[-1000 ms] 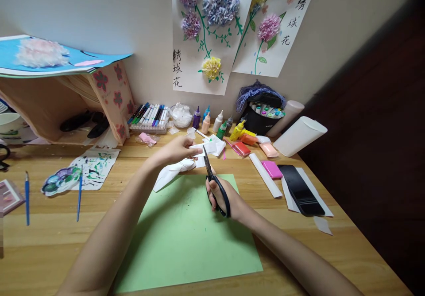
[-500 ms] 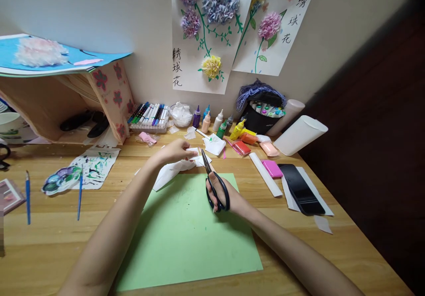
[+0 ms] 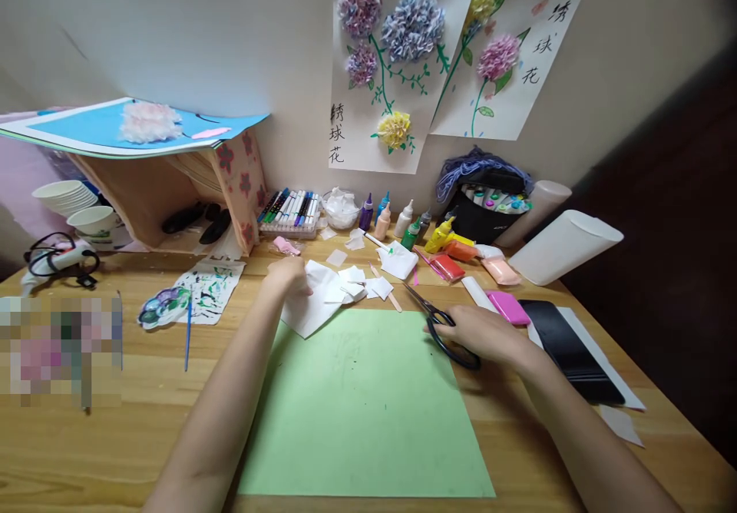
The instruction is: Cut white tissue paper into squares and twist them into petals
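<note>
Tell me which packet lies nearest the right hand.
The magenta packet, just beyond the right hand; the red packet, orange packet and peach packet lie farther.

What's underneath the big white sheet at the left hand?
The green sheet runs under the lower corner of the white sheet. The rest of what it rests on is covered, so I can't tell what else is there.

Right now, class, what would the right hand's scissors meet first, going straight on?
The right hand's scissors would likely meet the green-marked white paper first, though their height is unclear.
</note>
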The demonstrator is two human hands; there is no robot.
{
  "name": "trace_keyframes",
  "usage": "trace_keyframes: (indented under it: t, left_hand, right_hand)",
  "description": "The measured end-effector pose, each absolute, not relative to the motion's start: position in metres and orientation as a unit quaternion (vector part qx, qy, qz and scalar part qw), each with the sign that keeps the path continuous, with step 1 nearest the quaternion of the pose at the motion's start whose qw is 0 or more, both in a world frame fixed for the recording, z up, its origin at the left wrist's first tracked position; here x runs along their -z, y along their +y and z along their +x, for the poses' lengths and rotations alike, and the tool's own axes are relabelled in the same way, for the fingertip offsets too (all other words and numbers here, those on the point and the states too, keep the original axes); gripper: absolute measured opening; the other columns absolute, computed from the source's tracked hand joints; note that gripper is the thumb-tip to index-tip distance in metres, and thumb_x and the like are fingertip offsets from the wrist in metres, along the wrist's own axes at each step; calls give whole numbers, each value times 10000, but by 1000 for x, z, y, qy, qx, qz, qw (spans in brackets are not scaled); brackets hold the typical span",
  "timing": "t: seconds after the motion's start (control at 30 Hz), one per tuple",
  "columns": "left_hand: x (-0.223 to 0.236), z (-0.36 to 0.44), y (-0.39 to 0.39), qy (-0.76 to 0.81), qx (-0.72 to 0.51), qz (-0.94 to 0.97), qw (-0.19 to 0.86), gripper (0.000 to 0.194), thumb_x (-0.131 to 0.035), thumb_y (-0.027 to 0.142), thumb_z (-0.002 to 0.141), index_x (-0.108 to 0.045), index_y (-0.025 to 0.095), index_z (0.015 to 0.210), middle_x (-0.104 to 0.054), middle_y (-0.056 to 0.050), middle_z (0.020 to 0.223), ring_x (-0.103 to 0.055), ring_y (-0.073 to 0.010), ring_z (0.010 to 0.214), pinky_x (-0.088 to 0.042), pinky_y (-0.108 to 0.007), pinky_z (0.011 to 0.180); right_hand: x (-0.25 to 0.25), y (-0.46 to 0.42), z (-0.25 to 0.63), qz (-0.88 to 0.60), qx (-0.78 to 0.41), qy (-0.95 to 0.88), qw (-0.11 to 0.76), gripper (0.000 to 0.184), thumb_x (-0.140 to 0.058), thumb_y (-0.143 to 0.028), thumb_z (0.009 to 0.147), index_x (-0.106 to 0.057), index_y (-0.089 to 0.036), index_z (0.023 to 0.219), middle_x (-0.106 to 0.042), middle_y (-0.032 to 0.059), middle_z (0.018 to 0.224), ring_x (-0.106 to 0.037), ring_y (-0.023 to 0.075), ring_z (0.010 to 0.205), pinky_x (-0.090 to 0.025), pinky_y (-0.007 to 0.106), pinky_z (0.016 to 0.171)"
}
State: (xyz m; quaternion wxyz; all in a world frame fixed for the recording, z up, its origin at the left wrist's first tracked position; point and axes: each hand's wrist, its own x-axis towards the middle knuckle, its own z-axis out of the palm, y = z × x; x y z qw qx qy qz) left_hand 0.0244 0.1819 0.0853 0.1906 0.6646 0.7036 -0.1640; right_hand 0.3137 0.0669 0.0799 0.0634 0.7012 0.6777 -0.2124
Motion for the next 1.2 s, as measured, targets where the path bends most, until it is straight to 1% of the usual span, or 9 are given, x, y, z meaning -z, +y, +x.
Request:
trace_keyframes:
  t: [0.13,0.23,0.47,0.63,0.77,0.87,0.97,1.07,1.2]
  left_hand:
    - [-100,16,175,669,135,705,194,406,-705,311,553,-649,129,911,-661,-172,1037,-619,-297,933,-465,-303,741]
    - [-122,4,164,626,75,754,185,315,-551,294,677,-623,171,958,-648,-122,1055,-607,-239,923,-433,-254,704]
    - [-158,-10,135,579,-115,789,169,162,-476,204,678,-584,181,797,-653,-63,909,-575,-206,829,-377,-238,609]
    - [-176,-19,119,596,-166,768,167,201,-441,208,711,-596,184,836,-655,-38,816,-570,-179,696,-347,-225,536]
    - [-188,-40,109,605,-265,739,133,231,-414,197,742,-614,185,857,-666,-28,894,-584,-193,794,-396,-231,625]
    - [-191,-54,107,607,-315,715,142,198,-442,271,784,-608,181,845,-666,-29,906,-583,-206,819,-415,-241,650]
    - [-188,-58,111,594,-340,696,217,277,-496,400,799,-605,167,901,-665,-46,919,-584,-206,810,-433,-238,621]
    - [-179,-55,122,559,-354,675,327,385,-545,486,776,-597,166,983,-671,-53,951,-595,-184,780,-448,-221,595]
    - [-165,-52,140,521,-372,646,416,489,-574,545,746,-590,161,1049,-678,-69,936,-607,-171,760,-455,-211,585]
  right_hand:
    - [-75,65,324,717,156,659,165,317,-534,-446,781,-613,-159,671,-669,132,742,-643,283,711,-377,306,546]
    - [-74,66,327,727,138,651,169,272,-600,-434,752,-628,-164,730,-686,133,797,-653,304,770,-376,308,543]
    - [-86,64,310,744,93,642,157,261,-570,-394,812,-632,-145,765,-689,161,862,-652,335,847,-396,327,577]
    - [-103,63,282,670,86,737,-13,255,-439,-346,900,-623,-176,854,-678,109,898,-637,268,856,-438,334,659]
    - [-92,86,243,516,148,829,-157,209,-469,-269,885,-609,-186,1017,-641,109,1074,-572,254,1033,-437,387,855]
    - [-69,113,211,436,173,863,-188,365,-536,-239,845,-527,-182,1205,-517,140,1307,-464,268,1212,-364,423,989]
    - [-55,135,189,453,211,852,-159,395,-563,-254,820,-535,-139,1197,-539,180,1271,-488,308,1185,-366,456,972]
    - [-65,149,177,483,297,777,-274,355,-412,-363,907,-566,-135,1132,-577,164,1210,-517,270,1147,-368,433,973]
    - [-89,157,172,395,546,602,-428,649,-193,-650,878,-567,-172,1108,-641,123,1052,-597,211,1006,-459,358,878]
